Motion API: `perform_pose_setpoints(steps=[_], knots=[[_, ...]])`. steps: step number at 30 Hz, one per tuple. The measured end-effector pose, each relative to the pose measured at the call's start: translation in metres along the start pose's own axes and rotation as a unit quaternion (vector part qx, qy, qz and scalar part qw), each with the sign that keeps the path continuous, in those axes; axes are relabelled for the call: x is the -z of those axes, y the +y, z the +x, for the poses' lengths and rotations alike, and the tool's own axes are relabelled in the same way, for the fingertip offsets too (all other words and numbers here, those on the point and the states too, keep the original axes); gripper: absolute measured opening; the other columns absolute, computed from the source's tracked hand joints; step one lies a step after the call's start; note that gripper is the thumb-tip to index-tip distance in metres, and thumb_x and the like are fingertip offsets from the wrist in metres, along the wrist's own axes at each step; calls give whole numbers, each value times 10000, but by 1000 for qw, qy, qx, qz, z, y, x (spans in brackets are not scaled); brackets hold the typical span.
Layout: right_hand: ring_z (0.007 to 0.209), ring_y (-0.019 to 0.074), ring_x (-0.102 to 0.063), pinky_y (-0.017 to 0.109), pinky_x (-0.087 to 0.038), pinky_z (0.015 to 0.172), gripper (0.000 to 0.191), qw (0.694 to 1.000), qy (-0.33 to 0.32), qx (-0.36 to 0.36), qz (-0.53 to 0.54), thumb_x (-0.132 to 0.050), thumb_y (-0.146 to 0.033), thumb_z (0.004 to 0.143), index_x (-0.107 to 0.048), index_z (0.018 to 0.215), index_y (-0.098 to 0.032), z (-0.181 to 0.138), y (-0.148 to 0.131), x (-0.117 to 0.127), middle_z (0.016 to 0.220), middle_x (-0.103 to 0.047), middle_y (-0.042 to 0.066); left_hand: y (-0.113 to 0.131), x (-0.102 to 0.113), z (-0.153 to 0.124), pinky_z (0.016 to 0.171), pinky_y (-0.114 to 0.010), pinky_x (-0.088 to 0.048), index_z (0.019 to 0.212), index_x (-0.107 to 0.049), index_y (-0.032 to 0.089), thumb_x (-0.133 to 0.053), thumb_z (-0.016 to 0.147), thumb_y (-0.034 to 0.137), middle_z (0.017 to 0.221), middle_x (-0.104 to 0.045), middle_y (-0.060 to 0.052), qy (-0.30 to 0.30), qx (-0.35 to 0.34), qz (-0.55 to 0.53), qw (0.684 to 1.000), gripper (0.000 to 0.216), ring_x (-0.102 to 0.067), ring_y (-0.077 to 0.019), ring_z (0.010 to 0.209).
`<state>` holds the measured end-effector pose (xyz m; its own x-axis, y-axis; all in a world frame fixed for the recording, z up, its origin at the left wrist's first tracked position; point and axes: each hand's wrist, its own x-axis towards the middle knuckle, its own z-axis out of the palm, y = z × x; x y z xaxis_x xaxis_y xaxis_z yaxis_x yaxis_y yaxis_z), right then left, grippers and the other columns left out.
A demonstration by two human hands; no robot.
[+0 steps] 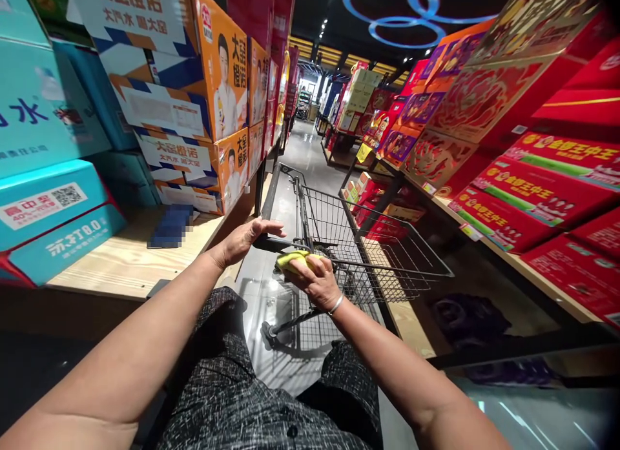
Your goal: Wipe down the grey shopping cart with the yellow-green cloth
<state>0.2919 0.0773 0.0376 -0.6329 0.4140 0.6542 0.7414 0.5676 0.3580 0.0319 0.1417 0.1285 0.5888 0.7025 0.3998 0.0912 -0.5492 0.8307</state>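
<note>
A black wire shopping cart stands tilted in the aisle in front of me, with a wheel near the floor by my knees. My left hand is at the near corner of the cart's dark handle, its fingers curled over the bar. Bunched under the fingers of my right hand is a yellow cloth, pressed against the cart's frame just below the handle. The palm side of each hand is hidden.
Orange drink cartons and turquoise boxes are stacked on a wooden shelf at left, beside a dark blue flat item. Red gift boxes line the right shelf. The shiny aisle floor runs ahead between them.
</note>
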Motion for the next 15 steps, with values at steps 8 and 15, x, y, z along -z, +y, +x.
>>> perform_pose_setpoints(steps=[8,15], knots=[[1137,224,-549,412,-494,918,373,989,-98,-90,70,-647,-216,891,-700,1139,-489,-70,13,3,1214,-665,-53,18,0,18,1121,-507,-364,1096,-728,229,-293,1009,566,1099,-756,-58,-43,2,328,944,557,-673,-251,1066],[1202,259,-492,443,-454,1000,632,958,58,-258,107,-502,-95,875,-480,1455,-348,6,-3,14,1391,-519,79,43,-56,43,996,-394,-460,1389,-549,180,-340,1028,414,1320,-645,-96,-24,-27,491,870,478,-618,-251,1156]])
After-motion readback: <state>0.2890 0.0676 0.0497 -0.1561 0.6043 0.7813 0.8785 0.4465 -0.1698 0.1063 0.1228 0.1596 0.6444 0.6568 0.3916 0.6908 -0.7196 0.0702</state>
